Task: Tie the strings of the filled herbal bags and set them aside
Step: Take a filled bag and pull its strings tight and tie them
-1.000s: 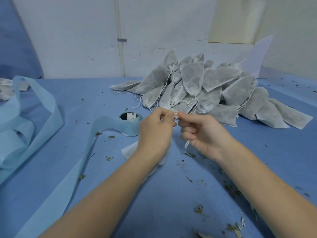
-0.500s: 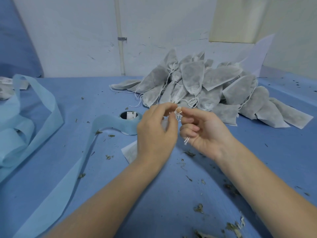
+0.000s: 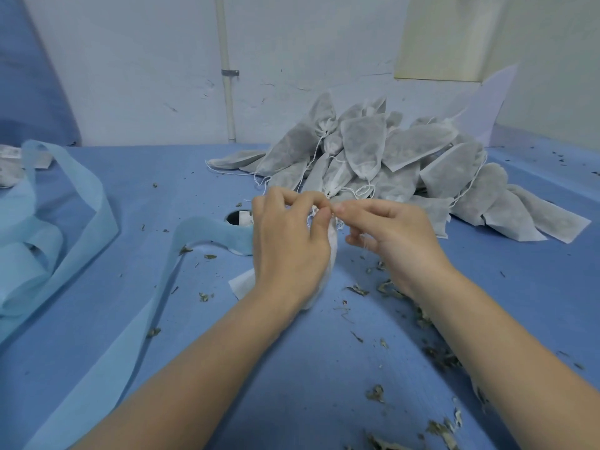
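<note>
Working above the blue surface (image 3: 324, 368), I keep both hands at the neck of one white herbal bag (image 3: 331, 251), with the grey pile of bags (image 3: 406, 170) lying just beyond the knuckles. Near that pile on its left, a pale blue fabric strip (image 3: 107, 326) curls round a dark hole (image 3: 238, 217) in the cloth. My left hand (image 3: 287, 245) curls round the bag from the near side, thumb and forefinger pinching its gathered top. My right hand (image 3: 389, 235) pinches the string (image 3: 334, 213) where the fingertips of both hands meet, short of the pile. Loose herb scraps (image 3: 389, 287) lie below the right wrist.

As I judge it, the knot is being drawn, and doing it well means holding the neck bunched tight while the string is pulled level and snug, so no herb leaks.

Most of the bag sits behind my left hand, so its fill cannot be seen. Whether a knot has formed is too small to tell, and the string's free end is barely visible.
</note>
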{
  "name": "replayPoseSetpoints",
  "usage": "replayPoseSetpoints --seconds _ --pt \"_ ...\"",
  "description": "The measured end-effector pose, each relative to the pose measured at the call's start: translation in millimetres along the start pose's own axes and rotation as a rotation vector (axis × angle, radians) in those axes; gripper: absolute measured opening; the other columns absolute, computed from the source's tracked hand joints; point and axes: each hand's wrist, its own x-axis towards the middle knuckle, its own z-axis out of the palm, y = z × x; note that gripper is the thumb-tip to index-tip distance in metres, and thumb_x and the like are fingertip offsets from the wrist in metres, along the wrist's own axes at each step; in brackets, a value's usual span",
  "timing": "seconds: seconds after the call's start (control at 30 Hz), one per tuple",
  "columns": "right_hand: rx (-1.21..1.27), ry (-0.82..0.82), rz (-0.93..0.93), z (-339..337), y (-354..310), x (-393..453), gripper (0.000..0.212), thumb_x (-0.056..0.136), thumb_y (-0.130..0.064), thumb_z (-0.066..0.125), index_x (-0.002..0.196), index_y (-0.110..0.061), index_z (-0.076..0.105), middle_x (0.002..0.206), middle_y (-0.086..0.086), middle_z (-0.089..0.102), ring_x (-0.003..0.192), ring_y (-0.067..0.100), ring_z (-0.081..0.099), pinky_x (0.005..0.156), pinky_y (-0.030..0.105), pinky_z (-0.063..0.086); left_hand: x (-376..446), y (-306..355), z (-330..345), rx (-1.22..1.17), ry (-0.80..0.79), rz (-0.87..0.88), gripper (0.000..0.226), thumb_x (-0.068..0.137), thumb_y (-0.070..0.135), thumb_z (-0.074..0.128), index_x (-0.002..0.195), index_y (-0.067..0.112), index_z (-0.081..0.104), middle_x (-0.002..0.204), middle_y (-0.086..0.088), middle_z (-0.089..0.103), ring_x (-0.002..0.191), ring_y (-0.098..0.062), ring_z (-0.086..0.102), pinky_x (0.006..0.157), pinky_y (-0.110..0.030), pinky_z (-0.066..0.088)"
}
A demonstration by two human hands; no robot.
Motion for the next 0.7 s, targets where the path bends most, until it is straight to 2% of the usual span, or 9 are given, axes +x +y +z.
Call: replayPoseSetpoints --seconds 0.07,0.13,0.17,0.23,0.33,0.43,0.6,0.7 --pt "0.041 -0.008 -0.017 3.8 2.2 -0.5 0.014 0.085 -0.017 0.069 0.09 -0.005 0.074 0.087 0.005 0.072 0.08 0.012 0.067 0.083 0.025 0.055 2.4 -0.1 0.3 -0.077 -0.039 -0.104 0.009 0.092 0.026 0.056 0.091 0.028 0.065 0.092 0.008 0.04 0.1 -0.011 0.033 0.08 -0.013 0.023" --pt "0.059 -0.019 -0.027 10.4 4.5 -1.6 0.016 0.091 -0.015 0.061 0.095 -0.002 0.069 0.094 0.014 0.071 0.091 0.021 0.068 0.09 0.03 0.054 3.9 1.9 -0.4 -0.139 -0.078 -0.174 0.007 0.093 0.029 0.056 0.09 0.03 0.062 0.089 0.012 0.039 0.102 -0.01 0.033 0.08 -0.014 0.023" --pt "0.073 -0.025 -0.026 13.8 5.7 -2.2 0.017 0.094 -0.015 0.057 0.097 -0.001 0.065 0.094 0.017 0.07 0.09 0.023 0.066 0.091 0.032 0.054 4.5 3.2 -0.6 -0.153 -0.091 -0.194 0.007 0.093 0.029 0.055 0.09 0.03 0.062 0.089 0.012 0.04 0.103 -0.011 0.034 0.081 -0.015 0.023" --pt "0.105 -0.032 -0.025 18.8 7.2 -3.1 0.013 0.097 -0.015 0.052 0.097 -0.004 0.06 0.084 0.016 0.069 0.079 0.02 0.063 0.082 0.034 0.052 5.6 4.9 -0.7 -0.155 -0.101 -0.212 0.01 0.093 0.03 0.054 0.093 0.027 0.064 0.093 0.007 0.044 0.105 -0.012 0.034 0.08 -0.016 0.023" --pt "0.029 0.018 -0.065 20.3 8.1 -3.2 0.012 0.096 -0.018 0.054 0.087 -0.012 0.06 0.063 -0.004 0.061 0.064 0.008 0.057 0.071 0.026 0.045 5.2 6.9 -0.9 -0.142 -0.112 -0.204 0.012 0.094 0.03 0.053 0.095 0.025 0.064 0.097 0.004 0.046 0.106 -0.014 0.036 0.081 -0.017 0.023" --pt "0.015 0.068 -0.099 18.8 8.3 -3.1 0.011 0.092 -0.017 0.061 0.085 -0.01 0.063 0.06 0.0 0.054 0.055 0.004 0.055 0.063 0.02 0.046 5.0 7.6 -0.4 -0.115 -0.106 -0.204 0.014 0.095 0.028 0.051 0.097 0.022 0.063 0.099 0.003 0.047 0.108 -0.017 0.037 0.083 -0.019 0.024" --pt "-0.076 0.087 -0.144 17.9 7.9 -4.2 0.008 0.086 -0.023 0.07 0.079 -0.021 0.068 0.051 -0.018 0.054 0.048 0.002 0.05 0.063 0.03 0.048 7.2 10.4 -2.9 -0.122 -0.047 -0.242 0.011 0.097 0.022 0.046 0.088 0.026 0.05 0.095 0.005 0.04 0.102 -0.013 0.029 0.087 -0.02 0.022" --pt "-0.096 0.073 -0.178 18.5 5.2 -4.6 0.011 0.084 -0.024 0.072 0.075 -0.03 0.071 0.049 -0.022 0.052 0.047 -0.001 0.049 0.057 0.021 0.047 11.1 9.8 -6.6 -0.117 0.003 -0.239 0.012 0.098 0.018 0.044 0.091 0.023 0.052 0.095 0.006 0.039 0.103 -0.014 0.028 0.086 -0.02 0.021"
